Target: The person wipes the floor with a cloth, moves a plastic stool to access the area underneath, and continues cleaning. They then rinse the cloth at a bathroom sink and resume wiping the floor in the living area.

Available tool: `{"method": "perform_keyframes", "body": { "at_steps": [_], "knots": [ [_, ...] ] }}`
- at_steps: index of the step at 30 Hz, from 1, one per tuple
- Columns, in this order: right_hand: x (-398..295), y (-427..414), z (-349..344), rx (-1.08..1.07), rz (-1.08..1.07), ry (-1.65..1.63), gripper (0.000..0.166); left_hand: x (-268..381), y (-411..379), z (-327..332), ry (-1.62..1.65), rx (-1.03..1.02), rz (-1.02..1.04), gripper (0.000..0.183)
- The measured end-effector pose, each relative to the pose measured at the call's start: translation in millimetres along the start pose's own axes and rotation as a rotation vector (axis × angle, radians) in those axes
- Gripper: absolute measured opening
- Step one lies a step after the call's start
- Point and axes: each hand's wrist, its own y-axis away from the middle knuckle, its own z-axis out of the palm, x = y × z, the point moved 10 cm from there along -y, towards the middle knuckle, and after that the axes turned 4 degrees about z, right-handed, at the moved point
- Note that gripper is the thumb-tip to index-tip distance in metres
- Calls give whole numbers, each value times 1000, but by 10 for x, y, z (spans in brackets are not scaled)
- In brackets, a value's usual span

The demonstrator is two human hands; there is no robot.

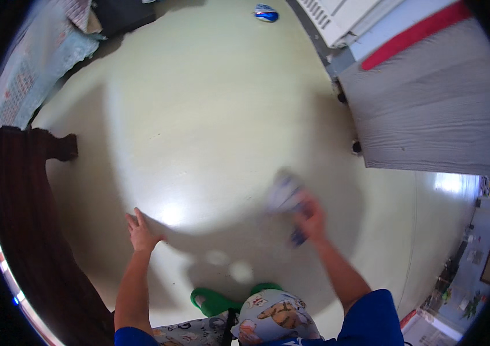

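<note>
My right hand [313,220] grips a blurred blue-and-white object, perhaps a brush or a shoe [287,197], just over the pale floor [201,125]. Which of these it is cannot be told. Off to the left, my left hand [141,233] has its fingers spread and holds nothing; whether it touches the floor is unclear. A blue-and-white rounded object [266,14] lies on the floor at the top of the view. Green slippers [217,301] are on my feet, below and between the hands.
A dark wooden bed frame [33,207] runs along the left, its short leg [65,147] jutting inward. At the right stands a grey wood-grain cabinet [431,104] on small casters, with a white radiator-like panel [327,17] beyond it. A patterned cloth [33,78] hangs at upper left.
</note>
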Motion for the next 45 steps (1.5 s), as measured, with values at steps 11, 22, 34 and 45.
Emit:
{"method": "perform_keyframes", "body": {
  "at_steps": [11, 22, 34, 45],
  "knots": [
    [-1722, -2289, 2025, 27, -665, 762, 59, 226, -36, -43, -11, -110, 11, 135],
    [-465, 1973, 2583, -1096, -633, 474, 48, 234, 356, 313, 78, -131, 54, 89],
    [-934, -685, 744, 249, -530, 748, 44, 469, 583, 490, 67, -123, 202, 98],
    [-454, 1784, 1548, -561, -282, -17, 50, 887, 539, 372, 114, 215, 532, 83]
  ]
}}
